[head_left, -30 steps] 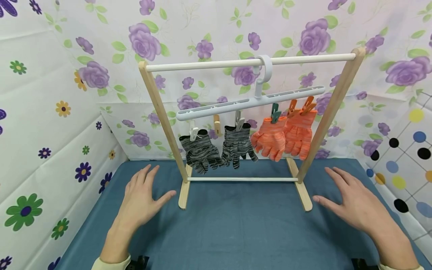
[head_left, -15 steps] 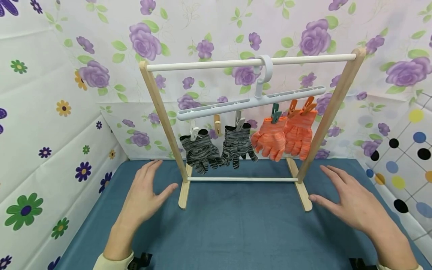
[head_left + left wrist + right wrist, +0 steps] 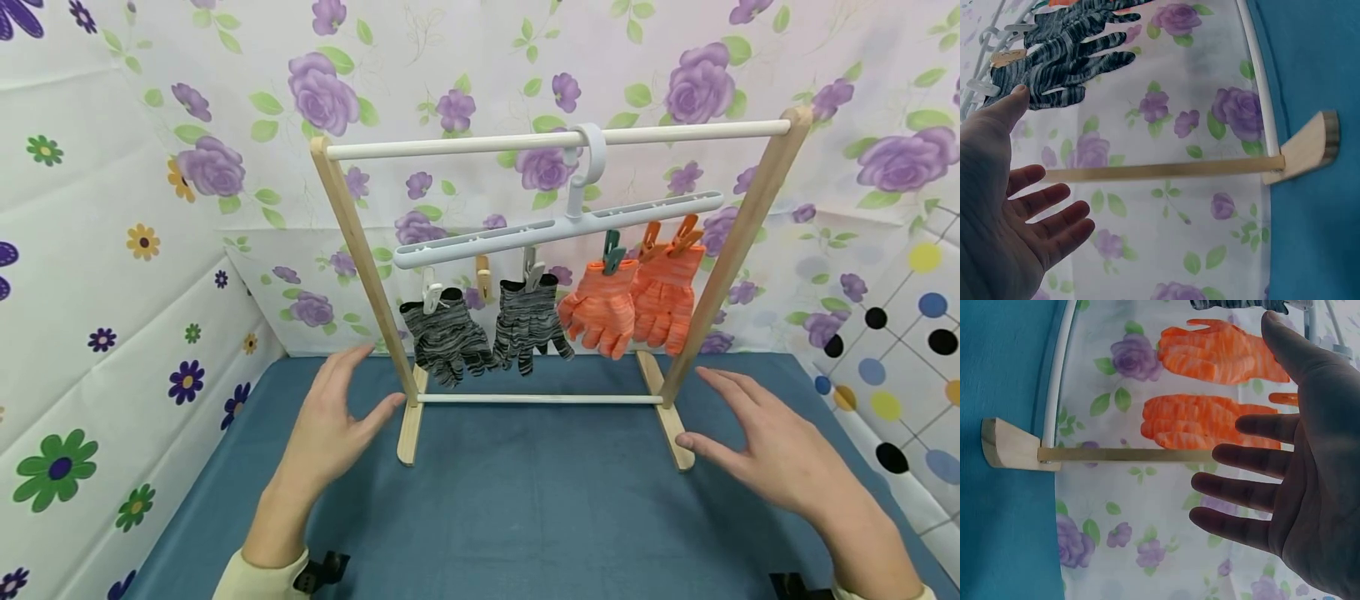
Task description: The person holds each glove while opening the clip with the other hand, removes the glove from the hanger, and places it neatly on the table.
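My left hand [image 3: 327, 429], fingers extended and thumb apart, hovers by the left leg of a wooden rack [image 3: 757, 208], holding nothing. On the other side, my right hand [image 3: 776, 442] is likewise spread near the right leg and holds nothing. A white hanger [image 3: 495, 240] hooks over the rack's top rod and tilts, its right end higher. Beneath it hang two grey-black knit gloves [image 3: 444, 335] at left and two orange gloves [image 3: 600, 307] at right. White or grey clips [image 3: 431, 293] hold the grey pair; a green clothespin [image 3: 612, 252] and orange clothespins [image 3: 684, 236] hold the orange pair.
A tan clothespin [image 3: 483, 279] hangs from the hanger without a glove. The rack's feet [image 3: 408, 429] stand on a blue cloth-covered table [image 3: 525, 517]. Floral sheets [image 3: 465, 50] form the back and left walls; a dotted sheet [image 3: 892, 367] is at the right.
Both hands have moved inward toward the rack, the left one rightward and slightly up, the right one leftward. The rack, hanger and gloves look unmoved.
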A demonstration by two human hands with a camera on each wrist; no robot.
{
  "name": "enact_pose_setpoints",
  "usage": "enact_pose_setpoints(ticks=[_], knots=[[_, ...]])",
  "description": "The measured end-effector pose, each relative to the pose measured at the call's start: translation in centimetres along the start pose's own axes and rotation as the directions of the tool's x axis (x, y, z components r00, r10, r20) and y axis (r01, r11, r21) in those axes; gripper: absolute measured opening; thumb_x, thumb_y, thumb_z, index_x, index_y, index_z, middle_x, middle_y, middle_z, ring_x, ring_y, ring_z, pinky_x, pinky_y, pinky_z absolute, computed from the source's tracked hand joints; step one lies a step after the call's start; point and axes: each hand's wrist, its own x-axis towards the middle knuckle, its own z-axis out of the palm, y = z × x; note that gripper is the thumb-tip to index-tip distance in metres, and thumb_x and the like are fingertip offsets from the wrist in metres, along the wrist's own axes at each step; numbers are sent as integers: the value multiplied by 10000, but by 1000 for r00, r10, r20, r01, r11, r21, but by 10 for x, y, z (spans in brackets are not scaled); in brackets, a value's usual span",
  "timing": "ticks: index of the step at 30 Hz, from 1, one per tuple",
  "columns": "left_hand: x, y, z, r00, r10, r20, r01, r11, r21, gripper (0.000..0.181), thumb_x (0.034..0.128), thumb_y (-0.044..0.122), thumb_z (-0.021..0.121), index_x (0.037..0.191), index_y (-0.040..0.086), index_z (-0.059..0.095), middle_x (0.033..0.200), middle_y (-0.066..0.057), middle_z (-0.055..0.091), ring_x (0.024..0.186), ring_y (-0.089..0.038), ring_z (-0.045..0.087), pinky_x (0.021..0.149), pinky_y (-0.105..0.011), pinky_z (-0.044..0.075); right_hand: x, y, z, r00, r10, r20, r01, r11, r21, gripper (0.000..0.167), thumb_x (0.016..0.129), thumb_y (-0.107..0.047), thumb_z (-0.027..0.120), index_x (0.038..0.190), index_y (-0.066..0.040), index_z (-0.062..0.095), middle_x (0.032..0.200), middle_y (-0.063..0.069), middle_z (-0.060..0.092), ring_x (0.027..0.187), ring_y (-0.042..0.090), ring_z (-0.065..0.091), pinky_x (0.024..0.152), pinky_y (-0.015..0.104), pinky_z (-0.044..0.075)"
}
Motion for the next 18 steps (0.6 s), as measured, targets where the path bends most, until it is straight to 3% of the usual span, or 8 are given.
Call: enact_pose_setpoints(ticks=[10,18], knots=[[17,16,6,999,18,-40,-23,989,-143,691,907,184,886,1503,49,563,1438,-137,603,1258,-317,614,997,-512,532,2,-16,-2,998,-49,-35,50,997,57,935,920,-688,724,1623,-149,425,1552,223,468,1294,508,549,886,740,488],[29,29,12,998,-49,-50,34,962,-270,584,952,238,842,1479,126,615,1389,-63,655,1221,-234,660,982,-437,563,4,-28,-2,994,-100,-48,104,990,97,914,913,-625,776,1628,-179,424,1549,189,482,1292,487,564,886,727,496]])
